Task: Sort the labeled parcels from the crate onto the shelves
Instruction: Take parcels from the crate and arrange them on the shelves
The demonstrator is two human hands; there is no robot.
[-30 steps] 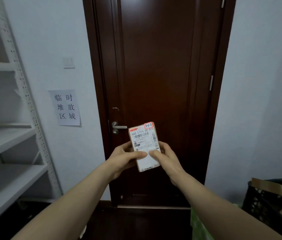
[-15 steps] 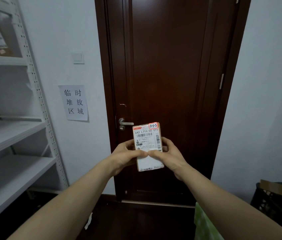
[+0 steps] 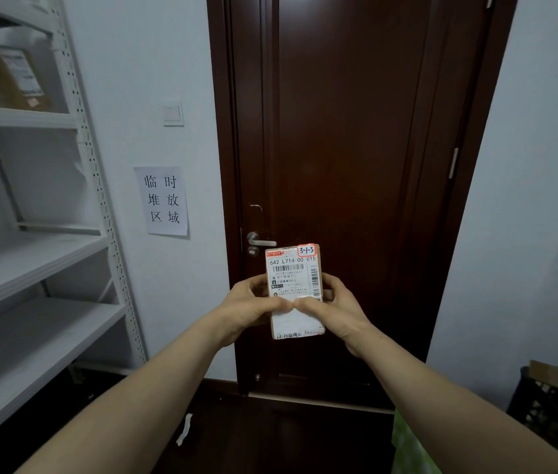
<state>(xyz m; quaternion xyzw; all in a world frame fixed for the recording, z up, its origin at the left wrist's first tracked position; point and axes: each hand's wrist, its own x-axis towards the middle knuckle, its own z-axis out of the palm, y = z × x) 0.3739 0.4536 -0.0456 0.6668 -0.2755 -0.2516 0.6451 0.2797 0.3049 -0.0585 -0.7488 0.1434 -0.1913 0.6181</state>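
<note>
While held upright in front of the dark wooden door [image 3: 356, 165], just below and right of the door handle [image 3: 260, 241], the small labeled parcel [image 3: 294, 292] faces the camera with its shipping label and a red-bordered sticker [image 3: 306, 250] reading what looks like 3-1-5 at the top right corner. Clasped on both sides: left hand [image 3: 253, 304] wrapped round the left edge, right hand [image 3: 334, 307] round the right, thumbs meeting across the lower part of the label. Not yet shelved, so judged mid-sort, at the label-reading step.

Done so far, as far as visible: one brown box [image 3: 10, 77] already resting on the upper level of the white shelving unit [image 3: 96, 186] at the left; whether placed as part of this task cannot be told. Two lower shelf boards bare in the part shown. Left to do: carry this parcel to its slot, then deal with whatever remains in the black crate [image 3: 555, 405] at the bottom right corner, where a strip of cardboard shows above the rim.

Hard to make out: small print on the label, crate contents beyond that cardboard, the crate's right side and the shelving's left side cut off by the frame. Paper sign [image 3: 165, 200] with Chinese characters on the wall between shelving and door. Green patch at the bottom edge unidentifiable.
</note>
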